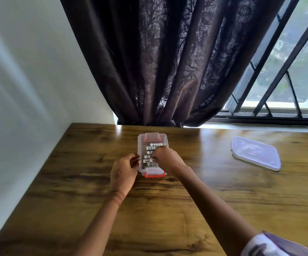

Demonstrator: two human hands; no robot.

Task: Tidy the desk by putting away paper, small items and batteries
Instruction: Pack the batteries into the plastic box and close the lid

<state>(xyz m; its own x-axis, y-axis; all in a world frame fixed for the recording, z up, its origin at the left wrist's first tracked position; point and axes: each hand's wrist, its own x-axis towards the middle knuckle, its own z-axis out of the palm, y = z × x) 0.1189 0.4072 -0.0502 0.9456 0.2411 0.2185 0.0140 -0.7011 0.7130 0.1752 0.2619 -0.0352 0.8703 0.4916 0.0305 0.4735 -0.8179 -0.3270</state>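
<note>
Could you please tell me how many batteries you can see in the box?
About 5 batteries, lying stacked crosswise inside the box; the right hand covers part of them, so more may be hidden.

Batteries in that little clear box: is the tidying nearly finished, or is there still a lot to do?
It looks far along. Several batteries already lie in the clear box, and no paper or loose bits show on the desk. Right now the right hand reaches in among the batteries while the left hand steadies the box's side. Still to do: the lid lies apart on the desk to the right, not yet on.
</note>
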